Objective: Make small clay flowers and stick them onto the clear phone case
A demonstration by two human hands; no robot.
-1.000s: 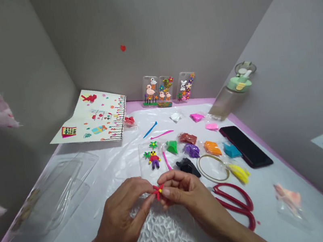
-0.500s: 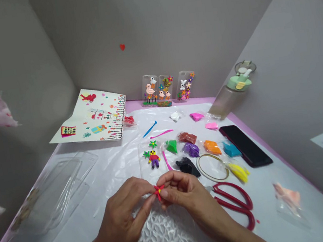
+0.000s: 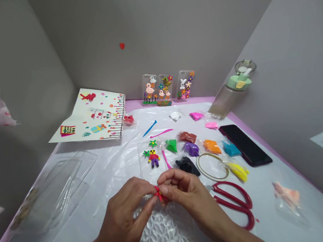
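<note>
Between my two hands is a small red clay flower [image 3: 159, 195] with a yellow centre. My left hand [image 3: 129, 208] pinches a petal from the left with thumb and index finger. From the right, my right hand [image 3: 182, 193] grips the flower, its thumb partly covering it. Beneath them lies a clear textured phone case [image 3: 166, 228], its middle hidden by my hands. Just beyond, a clay figure [image 3: 154, 159] in a red top and purple trousers lies on a clear case part, with green clay flowers [image 3: 152, 143] beside it.
Red-handled scissors [image 3: 234, 203] lie right of my right hand, near a bangle [image 3: 213, 166], a black phone [image 3: 245, 144] and several bagged clays [image 3: 212, 146]. Clear cases [image 3: 56, 195] lie left. Decorated cases [image 3: 150, 90], a drawing [image 3: 99, 114] and a bottle [image 3: 229, 96] stand farther back.
My right thumb and fingers have shifted slightly over the red flower, covering more of its right side and centre. Both hands otherwise stay in nearly the same place.
</note>
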